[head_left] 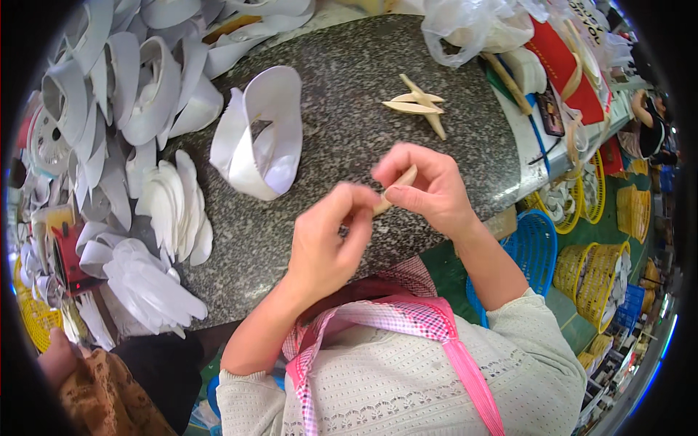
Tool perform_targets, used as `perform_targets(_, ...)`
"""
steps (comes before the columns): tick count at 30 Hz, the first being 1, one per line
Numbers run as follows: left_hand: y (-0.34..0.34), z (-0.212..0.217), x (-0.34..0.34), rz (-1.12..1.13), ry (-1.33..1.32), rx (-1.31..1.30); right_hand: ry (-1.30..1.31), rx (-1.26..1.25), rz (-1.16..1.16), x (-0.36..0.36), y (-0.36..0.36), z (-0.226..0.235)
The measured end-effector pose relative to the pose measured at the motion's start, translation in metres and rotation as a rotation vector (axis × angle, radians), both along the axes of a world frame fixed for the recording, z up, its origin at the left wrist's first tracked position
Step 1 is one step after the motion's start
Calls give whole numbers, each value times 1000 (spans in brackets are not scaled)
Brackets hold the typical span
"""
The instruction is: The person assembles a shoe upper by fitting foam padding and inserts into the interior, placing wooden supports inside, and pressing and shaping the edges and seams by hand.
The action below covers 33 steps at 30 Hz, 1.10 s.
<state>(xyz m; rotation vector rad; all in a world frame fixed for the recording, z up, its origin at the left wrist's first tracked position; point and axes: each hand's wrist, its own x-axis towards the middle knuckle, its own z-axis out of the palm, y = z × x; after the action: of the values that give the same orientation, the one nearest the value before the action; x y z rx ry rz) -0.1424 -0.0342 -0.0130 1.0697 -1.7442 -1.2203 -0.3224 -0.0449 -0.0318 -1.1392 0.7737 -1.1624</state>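
Observation:
Both my hands hold a narrow beige piece with a tapered tip [404, 182] in front of me, above the speckled stone tabletop [342, 80]. My right hand [434, 190] pinches it between thumb and fingers. The fingers of my left hand [323, 236] close on its lower end, slightly blurred. Which material it is, I cannot tell. Farther off lie several similar slim beige pieces [413, 107], crossed over one another. A white curved shoe upper [287, 109] stands on the stone to the left, apart from my hands.
White shoe uppers [149, 80] heap up at the far left, with stacked white insole-shaped pieces [174, 207] nearer. A clear plastic bag [465, 29] and a phone [550, 114] lie at the right. Blue [536, 243] and yellow baskets [592, 280] stand below. Another person's hand [58, 360] shows lower left.

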Motion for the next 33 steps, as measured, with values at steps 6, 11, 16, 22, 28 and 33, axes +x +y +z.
perform_targets(6,-54,12,91,622,-469,-517,-14,39,-148,9,-8,-3)
perform_targets(11,-81,4,113,177,-157,329,-51,22,-47,32,-15,-8)
perform_targets(16,-73,-7,142,-41,-45,426,71,-4,-29,41,-16,-5)
perform_targets(22,-33,-36,179,-137,-150,20,420,-615,81,87,-23,9)
perform_targets(28,-18,-22,176,-7,-67,376,386,-901,155,124,-43,7)
perform_targets(33,-15,-23,178,-36,-159,171,658,-792,49,136,-42,1)
